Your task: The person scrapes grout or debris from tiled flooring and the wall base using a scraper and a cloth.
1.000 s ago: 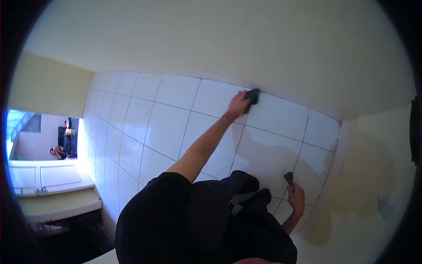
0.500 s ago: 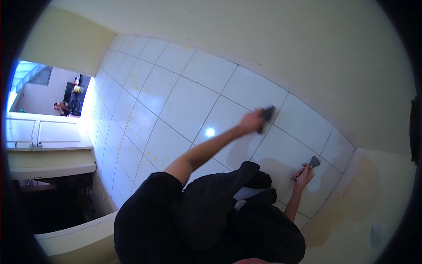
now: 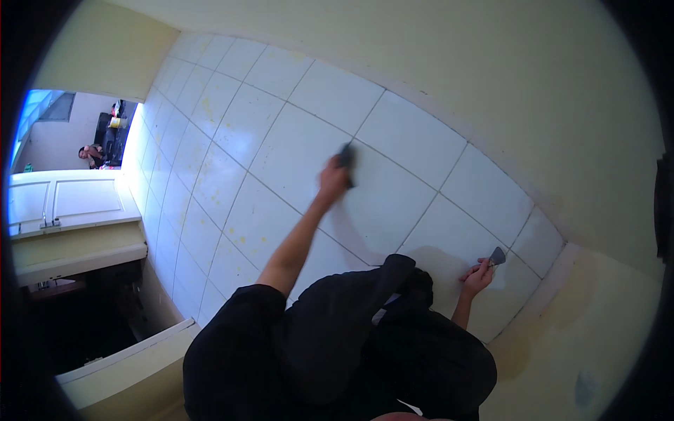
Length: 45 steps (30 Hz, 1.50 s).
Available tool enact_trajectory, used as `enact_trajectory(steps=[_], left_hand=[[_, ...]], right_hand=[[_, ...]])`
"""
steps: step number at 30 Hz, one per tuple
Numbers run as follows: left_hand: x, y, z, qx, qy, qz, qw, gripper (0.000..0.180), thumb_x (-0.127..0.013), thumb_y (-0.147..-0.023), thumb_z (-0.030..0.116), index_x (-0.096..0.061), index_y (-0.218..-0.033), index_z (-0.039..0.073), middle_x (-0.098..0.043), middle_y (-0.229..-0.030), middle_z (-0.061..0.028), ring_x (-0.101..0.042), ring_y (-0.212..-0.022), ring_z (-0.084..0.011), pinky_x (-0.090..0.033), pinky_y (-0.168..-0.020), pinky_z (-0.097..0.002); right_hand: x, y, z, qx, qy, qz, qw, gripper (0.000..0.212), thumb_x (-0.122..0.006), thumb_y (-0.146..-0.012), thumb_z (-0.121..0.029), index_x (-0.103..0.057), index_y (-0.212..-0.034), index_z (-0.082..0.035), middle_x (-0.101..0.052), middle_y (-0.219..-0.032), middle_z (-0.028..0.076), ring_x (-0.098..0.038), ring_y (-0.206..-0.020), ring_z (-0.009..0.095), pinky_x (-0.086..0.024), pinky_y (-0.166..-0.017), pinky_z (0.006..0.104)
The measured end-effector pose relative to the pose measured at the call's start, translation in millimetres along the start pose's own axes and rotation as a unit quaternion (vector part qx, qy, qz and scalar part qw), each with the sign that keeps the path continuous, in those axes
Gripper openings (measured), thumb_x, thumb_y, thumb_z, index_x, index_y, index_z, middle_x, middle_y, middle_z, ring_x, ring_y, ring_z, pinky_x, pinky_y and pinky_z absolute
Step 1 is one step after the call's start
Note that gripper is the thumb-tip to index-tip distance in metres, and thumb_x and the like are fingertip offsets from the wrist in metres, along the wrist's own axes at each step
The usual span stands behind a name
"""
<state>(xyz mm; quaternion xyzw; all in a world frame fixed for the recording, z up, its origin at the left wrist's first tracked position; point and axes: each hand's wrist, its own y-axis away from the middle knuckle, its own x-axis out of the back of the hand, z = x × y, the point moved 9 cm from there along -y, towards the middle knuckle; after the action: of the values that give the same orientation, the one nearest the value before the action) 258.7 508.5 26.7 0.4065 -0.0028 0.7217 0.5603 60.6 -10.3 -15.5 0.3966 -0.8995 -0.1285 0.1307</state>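
Note:
My left hand (image 3: 332,181) reaches far out over the white tiled floor (image 3: 309,151), its fingers closed round a dark oblong block (image 3: 347,163). The block is blurred, and I cannot tell whether it is a brush or a sponge. It appears to press against the tile near a grout line. On the right, my right hand (image 3: 478,277) is closed on a putty knife (image 3: 498,257) with a flared grey blade. The blade is close to the floor; whether it touches is unclear.
Yellow spots (image 3: 242,238) speckle the tiles to the left. A cream wall (image 3: 491,77) borders the floor at the far side. At left are a white panelled door (image 3: 88,198) and a dark opening (image 3: 84,316). Through a doorway, a person (image 3: 91,152) is visible.
My left hand has swept leftward and a little farther away across the tiles with the dark block. My right hand with the putty knife has barely shifted. The view has tilted slightly.

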Motion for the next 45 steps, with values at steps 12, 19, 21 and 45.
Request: enact_trajectory(steps=[12,19,21,45], left_hand=[[176.3,18.1,-108.5,-0.146,-0.272,0.328,0.893,0.016,-0.059,-0.087,0.016,-0.062,-0.094,0.002,-0.062,-0.096,-0.0205,-0.062,-0.084,-0.0389,-0.050,-0.070,-0.0482],[-150.2,130.2,39.0,-0.567,-0.250,-0.148,0.771,0.012,-0.067,-0.071,0.014,-0.070,-0.081,0.008,-0.057,-0.116,-0.0158,-0.066,-0.080,-0.0323,-0.057,-0.067,-0.0432],[-186.8,173.6,78.4,-0.651,-0.188,-0.209,0.705,0.010,-0.066,-0.071,0.013,-0.069,-0.079,0.007,-0.057,-0.112,-0.0157,-0.065,-0.083,-0.0324,-0.057,-0.069,-0.0426],[-306.8,145.5,156.1,-0.403,-0.050,-0.409,0.817,0.025,-0.075,-0.083,0.015,-0.063,-0.090,-0.005,-0.064,-0.083,-0.0072,-0.057,-0.074,-0.0126,-0.047,-0.064,-0.0292]], right_hand=[[-5.0,14.6,10.0,0.012,-0.020,-0.027,0.999,0.028,-0.043,-0.104,-0.025,-0.051,-0.088,-0.003,-0.037,-0.052,-0.001,-0.036,-0.035,0.007,-0.031,-0.031,0.0255],[-14.4,22.5,6.3,-0.009,0.007,-0.052,0.999,0.024,-0.045,-0.102,-0.022,-0.057,-0.092,-0.004,-0.042,-0.055,-0.002,-0.040,-0.040,0.006,-0.031,-0.035,0.0236],[-2.9,13.9,-2.0,0.000,-0.014,-0.024,1.000,0.023,-0.046,-0.101,-0.021,-0.057,-0.092,-0.003,-0.042,-0.055,-0.002,-0.042,-0.043,0.007,-0.034,-0.038,0.0245],[131.8,118.0,19.2,0.072,0.044,0.230,0.970,0.048,-0.061,-0.088,0.000,-0.049,-0.134,-0.005,-0.061,-0.087,0.005,-0.055,-0.069,0.009,-0.046,-0.059,0.0262]])
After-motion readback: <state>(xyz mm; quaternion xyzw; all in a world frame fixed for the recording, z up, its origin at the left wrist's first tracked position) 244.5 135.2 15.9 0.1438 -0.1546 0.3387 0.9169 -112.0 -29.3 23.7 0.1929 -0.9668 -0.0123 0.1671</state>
